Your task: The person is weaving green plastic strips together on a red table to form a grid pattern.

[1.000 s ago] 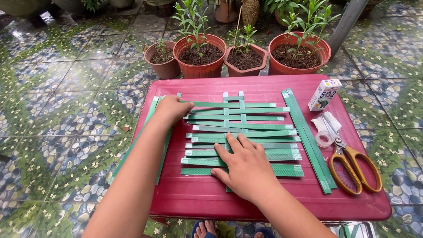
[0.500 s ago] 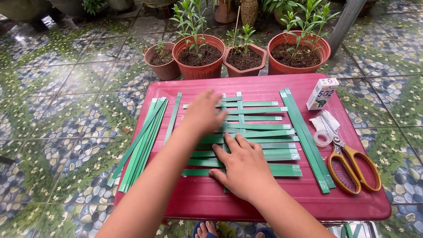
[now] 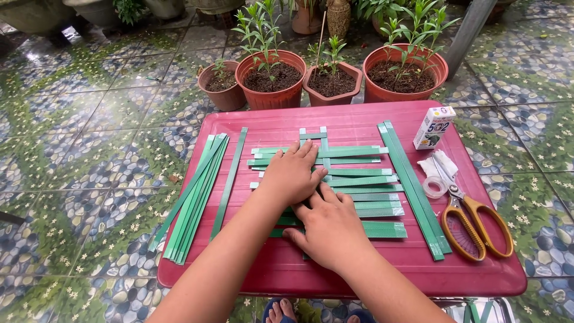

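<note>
While both hands lie flat, left hand and right hand press spread fingers onto woven green strips on the red desk

**A:** So what was sitting on that red plastic table you had out on the patterned tile floor?

**B:** Mostly green strips. You had a half-woven mat of strips in the middle, a loose bundle of long strips lying along the left side, one single strip just beside it, and another few long strips angled down the right.

**A:** And the far right edge?

**B:** A small white box near the back corner, a roll of clear tape on some white scraps, and orange-handled scissors touching the tape.
</note>
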